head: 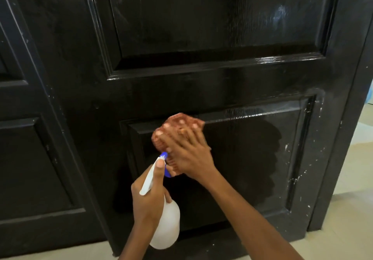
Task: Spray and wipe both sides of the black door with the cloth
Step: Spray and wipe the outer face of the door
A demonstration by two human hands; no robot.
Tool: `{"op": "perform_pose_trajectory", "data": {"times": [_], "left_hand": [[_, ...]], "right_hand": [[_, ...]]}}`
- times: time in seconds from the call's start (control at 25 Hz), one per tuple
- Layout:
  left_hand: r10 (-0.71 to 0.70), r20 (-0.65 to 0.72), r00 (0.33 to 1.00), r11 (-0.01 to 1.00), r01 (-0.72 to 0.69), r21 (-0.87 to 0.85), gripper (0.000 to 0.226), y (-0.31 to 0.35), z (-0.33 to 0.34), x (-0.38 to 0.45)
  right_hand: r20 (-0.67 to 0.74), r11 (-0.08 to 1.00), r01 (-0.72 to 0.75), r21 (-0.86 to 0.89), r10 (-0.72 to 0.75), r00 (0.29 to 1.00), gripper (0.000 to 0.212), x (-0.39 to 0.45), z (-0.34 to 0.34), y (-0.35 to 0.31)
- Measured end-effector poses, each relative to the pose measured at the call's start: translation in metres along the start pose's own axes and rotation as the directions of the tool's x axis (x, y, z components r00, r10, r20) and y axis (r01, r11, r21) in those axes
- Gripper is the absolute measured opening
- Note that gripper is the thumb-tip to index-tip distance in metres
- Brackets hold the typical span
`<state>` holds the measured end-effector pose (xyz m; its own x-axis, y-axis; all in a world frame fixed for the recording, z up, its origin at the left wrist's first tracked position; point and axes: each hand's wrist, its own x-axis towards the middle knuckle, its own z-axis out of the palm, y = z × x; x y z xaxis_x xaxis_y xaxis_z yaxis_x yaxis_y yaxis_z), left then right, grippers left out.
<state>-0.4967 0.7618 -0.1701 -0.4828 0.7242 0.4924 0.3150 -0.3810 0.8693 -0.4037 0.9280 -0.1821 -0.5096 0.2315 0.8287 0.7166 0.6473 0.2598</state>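
Observation:
The black door [222, 90] fills the view, glossy, with raised panels. A reddish-brown patterned cloth [181, 119] lies against the upper left corner of the lower panel. My right hand [185, 148] presses on the cloth with spread, straight fingers. Just below and left, my left hand [149, 195] grips a white spray bottle [167, 227] with a blue nozzle [164, 155], thumb lying along the trigger head. The nozzle sits close to the heel of my right hand. Wet streaks shine on the panel edge to the right of the cloth.
A second black door leaf [30, 159] stands at the left, meeting the first at an angle. Pale tiled floor [353, 229] shows at the right and along the bottom. White paint flecks mark the door's right stile [292, 179].

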Motion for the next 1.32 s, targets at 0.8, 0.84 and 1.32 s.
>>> {"op": "perform_pose_trajectory", "data": {"times": [0.8, 0.84, 1.32], "left_hand": [[-0.249, 0.173, 0.953, 0.969, 0.244, 0.046, 0.072, 0.034, 0.014, 0.047], [-0.254, 0.168, 0.953, 0.967, 0.249, 0.049, 0.073, 0.033, 0.010, 0.047], [-0.198, 0.141, 0.970, 0.980, 0.192, 0.056, 0.068, 0.032, 0.035, 0.039]], "right_hand": [[0.073, 0.873, -0.461, 0.162, 0.455, 0.887, 0.060, -0.063, 0.026, -0.009], [0.076, 0.884, -0.442, 0.152, 0.435, 0.897, 0.062, -0.059, 0.026, -0.015], [-0.183, 0.907, -0.413, 0.078, 0.420, 0.889, 0.046, -0.053, -0.005, 0.105]]}}
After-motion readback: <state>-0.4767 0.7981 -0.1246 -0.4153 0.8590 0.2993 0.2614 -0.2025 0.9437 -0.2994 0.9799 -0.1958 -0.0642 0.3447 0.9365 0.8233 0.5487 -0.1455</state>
